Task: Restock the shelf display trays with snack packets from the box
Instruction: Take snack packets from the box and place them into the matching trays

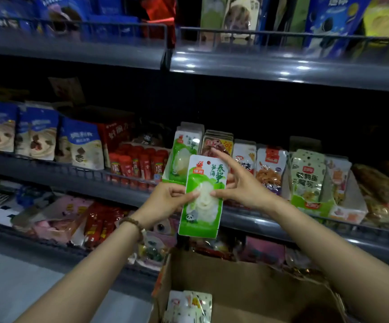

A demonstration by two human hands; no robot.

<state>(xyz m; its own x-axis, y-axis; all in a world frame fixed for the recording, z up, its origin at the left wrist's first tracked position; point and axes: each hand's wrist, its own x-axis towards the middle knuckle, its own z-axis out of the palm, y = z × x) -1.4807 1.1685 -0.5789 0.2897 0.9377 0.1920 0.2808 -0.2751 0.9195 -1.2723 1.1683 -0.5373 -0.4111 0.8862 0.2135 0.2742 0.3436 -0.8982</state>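
Head view. Dark steel shelving in tiers: blue-and-white pouches (37, 134) at left of middle shelf (77, 176), red stick packs (140, 163) beside them, then a green display tray (173, 180) stocked with matching green packets, further trays of white and orange snack packets (268, 169) to its right. Cardboard box (247, 285) open at bottom centre, a few pale packets (189, 306) lying inside. Green-and-white snack packet (203, 197) held upright above box, directly before green tray, partly hiding it. Left hand (165, 201) pinching packet's left edge, thumb on front. Right hand (240, 185) gripping right edge by thumb and lower fingers, index finger extended upward. Beaded bracelet (131, 223) on left wrist.
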